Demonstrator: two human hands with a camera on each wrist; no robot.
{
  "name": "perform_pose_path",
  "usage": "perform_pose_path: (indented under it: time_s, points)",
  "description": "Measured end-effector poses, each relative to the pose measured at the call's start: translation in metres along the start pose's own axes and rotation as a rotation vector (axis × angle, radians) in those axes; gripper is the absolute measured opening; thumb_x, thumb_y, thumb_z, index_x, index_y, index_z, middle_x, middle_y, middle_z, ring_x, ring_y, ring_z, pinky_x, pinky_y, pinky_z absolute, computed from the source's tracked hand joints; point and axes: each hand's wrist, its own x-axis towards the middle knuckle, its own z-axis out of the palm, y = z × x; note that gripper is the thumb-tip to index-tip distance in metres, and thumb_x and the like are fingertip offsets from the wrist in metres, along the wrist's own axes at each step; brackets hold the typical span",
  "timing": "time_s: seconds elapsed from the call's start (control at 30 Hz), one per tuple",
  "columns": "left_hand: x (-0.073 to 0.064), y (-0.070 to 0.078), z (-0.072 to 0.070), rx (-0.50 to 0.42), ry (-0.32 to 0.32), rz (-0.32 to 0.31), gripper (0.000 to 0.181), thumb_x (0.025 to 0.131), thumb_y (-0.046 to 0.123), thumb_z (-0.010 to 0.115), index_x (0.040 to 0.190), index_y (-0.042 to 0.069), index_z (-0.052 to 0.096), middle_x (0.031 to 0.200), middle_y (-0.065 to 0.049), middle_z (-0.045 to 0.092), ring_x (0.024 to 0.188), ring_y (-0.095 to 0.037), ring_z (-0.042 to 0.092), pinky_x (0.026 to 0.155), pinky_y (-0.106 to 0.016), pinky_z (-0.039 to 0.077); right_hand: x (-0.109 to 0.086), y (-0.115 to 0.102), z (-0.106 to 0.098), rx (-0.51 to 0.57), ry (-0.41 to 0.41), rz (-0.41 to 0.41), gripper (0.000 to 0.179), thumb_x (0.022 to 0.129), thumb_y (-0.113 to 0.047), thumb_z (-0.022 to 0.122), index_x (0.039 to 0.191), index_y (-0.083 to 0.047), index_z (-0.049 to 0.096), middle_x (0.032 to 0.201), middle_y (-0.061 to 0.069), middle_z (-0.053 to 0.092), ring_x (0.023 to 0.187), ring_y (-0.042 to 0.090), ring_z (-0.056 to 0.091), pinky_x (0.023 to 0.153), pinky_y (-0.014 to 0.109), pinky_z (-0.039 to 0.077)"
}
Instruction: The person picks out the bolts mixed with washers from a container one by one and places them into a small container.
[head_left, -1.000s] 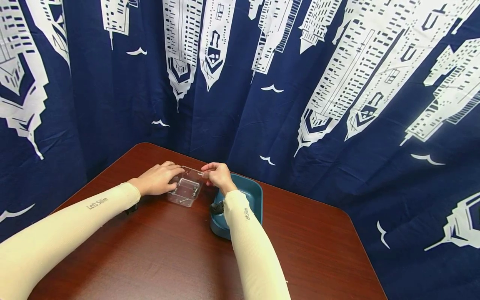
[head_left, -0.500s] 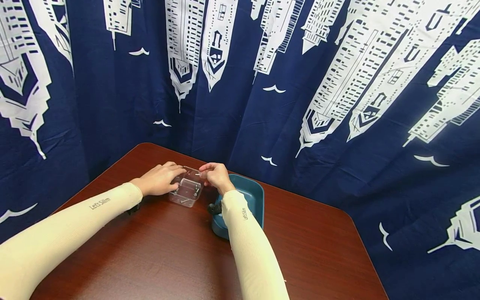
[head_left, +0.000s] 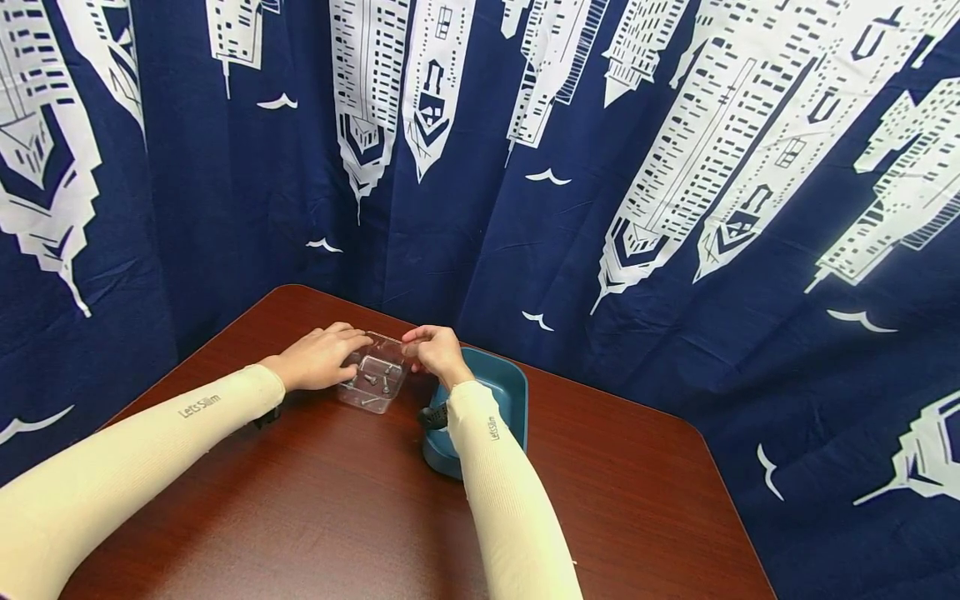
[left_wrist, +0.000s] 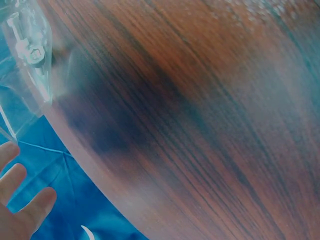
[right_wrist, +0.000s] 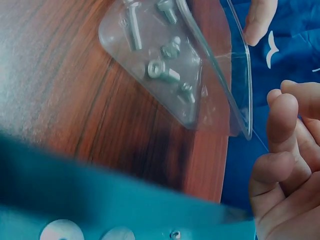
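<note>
A clear plastic box (head_left: 369,398) stands on the table with several metal bolts (right_wrist: 162,71) lying inside. My left hand (head_left: 318,358) rests at the box's left side, its fingers extended near the rim; in the left wrist view its fingers (left_wrist: 42,202) are spread apart. Over the gap between the box and a blue tray (head_left: 517,392), my right hand (head_left: 437,354) hovers at the box's right rim. Its fingers (right_wrist: 282,117) are loosely bent, and nothing shows between them in the right wrist view. The right forearm hides part of the tray.
Inside the blue tray lie pale round discs (right_wrist: 62,231) and a small metal piece (right_wrist: 175,234). The brown table (head_left: 300,500) ends just beyond the box, where a blue patterned curtain (head_left: 450,242) hangs.
The small light piece earlier pinched in my right hand is gone from its fingers. More bolts now show inside the clear box. My left hand has stayed in place.
</note>
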Motion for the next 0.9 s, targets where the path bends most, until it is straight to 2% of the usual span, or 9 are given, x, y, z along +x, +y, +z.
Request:
perform_pose_path:
  time_s: [0.23, 0.63, 0.9]
  points:
    - [0.001, 0.000, 0.001, 0.011, 0.013, 0.019, 0.054, 0.088, 0.022, 0.069, 0.138, 0.006, 0.059, 0.138, -0.016, 0.061, 0.128, -0.035, 0.050, 0.099, -0.058, 0.045, -0.002, 0.002, -0.010, 0.025, 0.007, -0.001, 0.023, 0.081, 0.000, 0.074, 0.104, 0.003, 0.072, 0.074, 0.000, 0.069, 0.044, 0.013, 0.053, 0.047, 0.026, 0.046]
    - [0.003, 0.000, -0.003, 0.026, -0.015, 0.026, 0.055, 0.088, 0.022, 0.068, 0.139, 0.006, 0.058, 0.139, -0.017, 0.060, 0.132, -0.035, 0.047, 0.102, -0.059, 0.043, -0.005, 0.007, -0.027, 0.002, 0.038, -0.013, 0.012, 0.082, -0.002, 0.075, 0.094, -0.005, 0.074, 0.077, 0.000, 0.070, 0.044, 0.014, 0.053, 0.046, 0.024, 0.043]
    - [0.006, 0.003, -0.005, 0.002, -0.002, 0.031, 0.052, 0.088, 0.023, 0.067, 0.138, 0.007, 0.060, 0.135, -0.014, 0.062, 0.128, -0.032, 0.050, 0.100, -0.056, 0.045, -0.007, 0.011, -0.037, -0.018, 0.042, -0.014, 0.011, 0.083, -0.004, 0.074, 0.094, -0.007, 0.074, 0.080, 0.001, 0.072, 0.046, 0.015, 0.056, 0.042, 0.022, 0.036]
